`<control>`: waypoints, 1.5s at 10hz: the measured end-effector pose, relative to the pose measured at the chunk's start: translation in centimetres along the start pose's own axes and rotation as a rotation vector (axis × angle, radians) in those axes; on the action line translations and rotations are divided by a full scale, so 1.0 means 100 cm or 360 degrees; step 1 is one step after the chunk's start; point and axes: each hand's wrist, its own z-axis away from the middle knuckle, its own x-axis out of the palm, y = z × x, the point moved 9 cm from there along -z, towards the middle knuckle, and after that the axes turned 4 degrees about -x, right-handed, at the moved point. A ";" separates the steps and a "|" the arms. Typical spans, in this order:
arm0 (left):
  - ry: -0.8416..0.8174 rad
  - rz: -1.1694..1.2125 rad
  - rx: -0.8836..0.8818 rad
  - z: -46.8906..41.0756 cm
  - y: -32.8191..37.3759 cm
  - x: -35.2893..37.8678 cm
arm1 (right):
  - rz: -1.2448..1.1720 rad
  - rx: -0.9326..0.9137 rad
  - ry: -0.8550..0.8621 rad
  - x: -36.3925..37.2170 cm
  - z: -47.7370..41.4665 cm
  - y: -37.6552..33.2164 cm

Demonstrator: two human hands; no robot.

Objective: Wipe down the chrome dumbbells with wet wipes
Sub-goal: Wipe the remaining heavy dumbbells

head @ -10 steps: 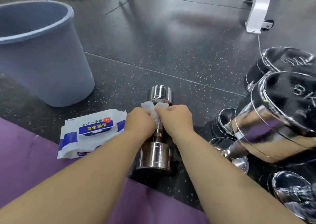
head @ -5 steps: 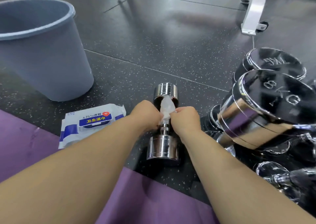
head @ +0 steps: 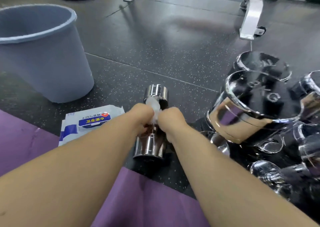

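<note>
A small chrome dumbbell (head: 152, 122) is seen lying on the speckled floor (head: 155, 57), its axis pointing away from the wearer, just beyond the edge of the purple mat (head: 26, 143). Both hands are closed around its handle: the left hand (head: 142, 117) and the right hand (head: 170, 121) are each clenched on an end of a wet wipe (head: 153, 105), which is looped about the bar between them.

Compared with one second ago, the wipe is drawn up into a narrower, twisted band; then it was spread loosely over the handle near the far head. Half a second ago it was already bunched, and now its free end is seen pushed against the inner face of the far head. The hands are blurred, so a back-and-forth rubbing stroke is judged to be under way. The dumbbell itself is not seen to have shifted on the floor.

From this it is judged that the handle is being scrubbed, while the heads are perhaps left to be done. The pack of wipes (head: 90, 124) lies just beside the left forearm, a grey bucket (head: 43, 62) stands further left, and a pile of larger chrome dumbbells (head: 259, 109) waits at the right, so much of the task is judged to remain.
</note>
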 end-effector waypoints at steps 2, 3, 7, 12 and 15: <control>-0.0308 0.0101 0.0014 -0.001 0.001 0.001 | 0.0130 -0.0032 -0.0165 0.019 -0.017 -0.013; -0.0413 -0.0147 -0.0036 0.000 -0.018 -0.016 | 0.0342 -0.0008 -0.0341 0.034 0.001 0.004; -0.0499 -0.0450 -0.0101 0.057 -0.054 -0.042 | 0.0141 -0.0622 -0.0287 0.052 0.065 0.049; 0.0291 -0.1481 0.0974 0.109 0.008 -0.035 | -0.0003 -0.0714 -0.0148 0.029 0.065 0.033; -0.0239 -0.1545 0.0704 0.066 -0.053 -0.041 | 0.0026 -0.0634 -0.0210 0.038 0.044 0.055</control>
